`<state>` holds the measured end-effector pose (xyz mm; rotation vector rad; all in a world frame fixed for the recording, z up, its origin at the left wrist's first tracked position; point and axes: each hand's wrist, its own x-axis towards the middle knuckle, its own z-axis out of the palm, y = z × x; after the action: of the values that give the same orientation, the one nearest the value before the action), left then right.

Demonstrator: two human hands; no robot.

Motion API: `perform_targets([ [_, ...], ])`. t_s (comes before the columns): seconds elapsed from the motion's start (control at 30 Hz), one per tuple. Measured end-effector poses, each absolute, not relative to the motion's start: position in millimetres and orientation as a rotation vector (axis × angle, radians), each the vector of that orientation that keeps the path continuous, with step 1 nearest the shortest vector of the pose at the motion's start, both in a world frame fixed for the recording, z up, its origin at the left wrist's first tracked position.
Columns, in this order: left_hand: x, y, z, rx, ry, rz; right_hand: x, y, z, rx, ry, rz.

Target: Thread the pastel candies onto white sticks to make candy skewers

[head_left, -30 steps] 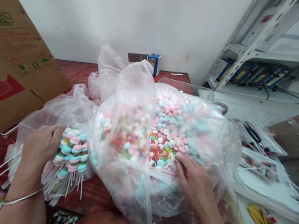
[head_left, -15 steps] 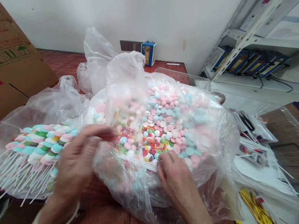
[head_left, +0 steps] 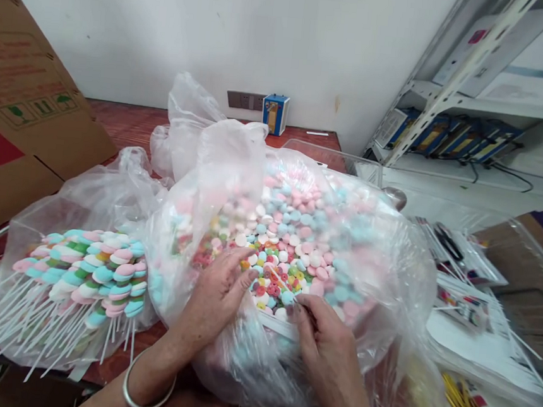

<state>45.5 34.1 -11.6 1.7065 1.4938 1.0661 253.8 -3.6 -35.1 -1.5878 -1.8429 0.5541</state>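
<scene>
A big clear plastic bag (head_left: 391,252) full of pastel and bright round candies (head_left: 297,231) lies on the wooden table in front of me. My left hand (head_left: 218,294), a silver bangle on its wrist, reaches into the bag's mouth with fingers stretched over the candies. My right hand (head_left: 321,334) pinches a thin white stick (head_left: 281,281) at the edge of the candy heap. A second clear bag (head_left: 85,212) at the left holds finished candy skewers (head_left: 99,271) with white sticks poking out.
Cardboard boxes (head_left: 27,112) stand at the left. A small blue box (head_left: 275,113) sits by the wall socket at the back. A metal shelf (head_left: 457,87) rises at the right, with clear packets, white sticks (head_left: 472,297) and yellow twist ties (head_left: 472,405) lying below it.
My left hand left the skewer bag, moved right and went into the big bag's mouth. My right hand now pinches a white stick at the candies.
</scene>
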Motion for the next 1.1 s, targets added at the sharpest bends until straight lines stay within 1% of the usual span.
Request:
perform_targets([
  [0.13,60.0,38.3,-8.9,1.282,1.226,1.007,253.2,-4.0,-35.8,-1.452,-1.816,0.507],
  [0.23,72.5,41.4,-8.3,1.092,1.124,1.077,253.6,-4.5,-41.9,-1.432,-1.796,0.503],
  [0.33,77.3,41.8,-10.8,1.011,1.045,1.147,254.5,-5.2,-46.5,-1.412,-1.800,0.511],
  [0.4,75.0,40.1,-10.1,1.008,1.015,1.195,253.9,-7.8,-44.6,-1.390,-1.731,0.376],
  [0.47,69.3,36.1,-4.2,1.105,1.043,1.318,251.5,-12.8,-38.3,-1.382,-1.580,0.230],
  [0.5,66.2,33.1,0.7,1.210,1.065,1.419,249.7,-15.6,-33.9,-1.391,-1.497,0.251],
  [0.53,63.5,29.6,6.5,1.364,1.070,1.523,247.3,-18.0,-29.3,-1.406,-1.419,0.369],
  [0.6,61.3,21.6,18.3,1.797,0.942,1.624,241.7,-19.9,-20.3,-1.378,-1.238,0.880],
  [0.67,64.4,14.1,26.1,2.216,0.662,1.464,236.8,-16.6,-12.9,-1.224,-0.958,1.351],
  [0.7,67.6,11.3,27.2,2.352,0.531,1.347,235.9,-13.4,-9.9,-1.140,-0.819,1.478],
  [0.73,71.2,9.8,26.3,2.436,0.443,1.250,236.6,-9.9,-7.4,-1.075,-0.705,1.528],
  [0.83,80.3,15.3,13.4,2.486,0.451,1.181,250.2,-2.3,-3.0,-1.003,-0.575,1.417],
  [0.93,86.3,37.2,-5.0,2.354,0.788,1.189,273.8,-3.6,-4.0,-1.103,-0.748,1.301],
  [1.03,97.6,66.1,-17.6,2.361,1.048,0.960,290.3,-8.8,-7.9,-1.370,-1.075,1.191],
  [1.1,109.1,82.2,-21.4,2.426,1.131,0.783,293.4,-11.3,-10.6,-1.482,-1.239,1.035],
])
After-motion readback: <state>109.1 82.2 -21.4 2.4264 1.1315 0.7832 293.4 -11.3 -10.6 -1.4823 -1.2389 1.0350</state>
